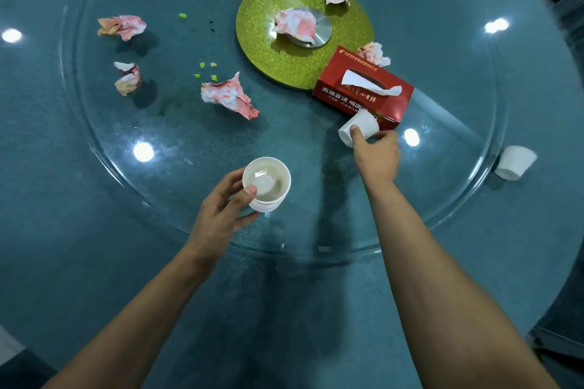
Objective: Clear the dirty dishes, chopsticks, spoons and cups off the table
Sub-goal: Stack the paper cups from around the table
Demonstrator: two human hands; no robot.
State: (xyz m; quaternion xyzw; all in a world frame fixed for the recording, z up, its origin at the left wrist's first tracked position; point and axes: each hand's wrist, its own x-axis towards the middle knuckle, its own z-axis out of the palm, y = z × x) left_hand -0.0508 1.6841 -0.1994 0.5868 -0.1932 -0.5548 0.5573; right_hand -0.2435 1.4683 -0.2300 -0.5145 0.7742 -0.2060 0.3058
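My left hand holds a white cup upright above the near edge of the glass turntable; another cup appears nested inside it. My right hand grips a second white cup, which lies tilted on its side against the front of a red tissue box. A third white cup lies on its side on the teal table, off the turntable at the right.
Several crumpled, red-stained tissues lie across the turntable, the nearest one at centre. A glittery green disc with a metal hub marks the middle. Small green food scraps are scattered at the left.
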